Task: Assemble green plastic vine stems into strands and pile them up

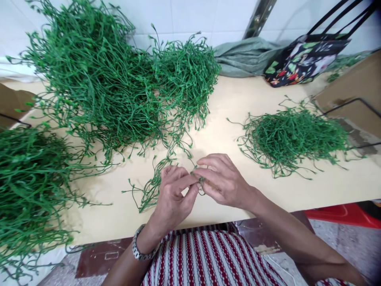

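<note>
My left hand [180,188], with a watch [143,244] on its wrist, is closed in a pinch on a thin green artificial stem [201,179]. Facing it, my right hand [223,178] has its fingertips closed on the same stem, and the two hands nearly meet. Fingers hide most of the stem. A small bunch of green stems [150,190] lies on the table just left of and partly behind my left hand. Each stem is thin and curly with a small budlike tip.
On the cream table [220,111] stands a tall heap of green stems [104,79], joined by a smaller heap [187,71]. More piles lie at left [26,190] and right [297,135]. A flowered bag [306,59], grey-green cloth [247,55] and cardboard [354,91] are around the back and right.
</note>
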Available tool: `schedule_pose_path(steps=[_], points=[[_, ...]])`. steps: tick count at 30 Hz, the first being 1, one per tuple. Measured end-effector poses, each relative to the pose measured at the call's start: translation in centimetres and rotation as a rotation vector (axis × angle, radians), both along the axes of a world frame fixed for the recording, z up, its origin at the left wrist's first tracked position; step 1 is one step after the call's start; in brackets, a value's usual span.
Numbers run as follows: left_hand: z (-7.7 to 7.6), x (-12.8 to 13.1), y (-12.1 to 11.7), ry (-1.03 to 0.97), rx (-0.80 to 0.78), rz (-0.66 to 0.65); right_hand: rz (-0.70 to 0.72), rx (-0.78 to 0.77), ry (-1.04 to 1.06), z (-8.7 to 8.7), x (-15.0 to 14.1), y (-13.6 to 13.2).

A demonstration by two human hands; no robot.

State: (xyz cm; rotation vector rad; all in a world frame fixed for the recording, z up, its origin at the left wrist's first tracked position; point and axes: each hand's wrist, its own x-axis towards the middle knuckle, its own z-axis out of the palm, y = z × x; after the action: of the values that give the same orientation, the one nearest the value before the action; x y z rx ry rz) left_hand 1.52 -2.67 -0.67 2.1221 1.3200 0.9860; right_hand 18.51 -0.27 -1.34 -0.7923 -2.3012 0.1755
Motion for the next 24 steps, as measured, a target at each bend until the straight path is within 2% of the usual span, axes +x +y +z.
schedule_pose_path(steps=[2,5,9,12,17,20,24], points=[[0.0,0.1,0.1,-0.035,0.001,-0.018,0.019,-0.039,0.042,0.0,0.1,0.2],[-0.1,0.1,0.2,-0.083,-0.006,-0.042,0.041,-0.176,0.148,-0.3,0.0,0.1],[-0.1,0.3,0.2,-0.115,-0.014,-0.030,0.010,-0.339,0.243,-0.6,-0.3,-0.3],[0.1,0.4,0.2,-0.071,-0.054,-0.014,-0.009,-0.290,0.185,-0.8,-0.3,-0.3],[0.5,0.7,0.2,0.067,-0.058,-0.039,0.010,-0.054,-0.056,-0.9,0.3,0.1],[1.0,0.5,0.4,0.164,-0.063,-0.168,0.075,0.016,-0.225,-0.1,0.9,0.2],[2.0,-0.1,0.7,0.273,-0.109,-0.418,0.280,-0.033,-0.370,1.7,2.0,0.3]])
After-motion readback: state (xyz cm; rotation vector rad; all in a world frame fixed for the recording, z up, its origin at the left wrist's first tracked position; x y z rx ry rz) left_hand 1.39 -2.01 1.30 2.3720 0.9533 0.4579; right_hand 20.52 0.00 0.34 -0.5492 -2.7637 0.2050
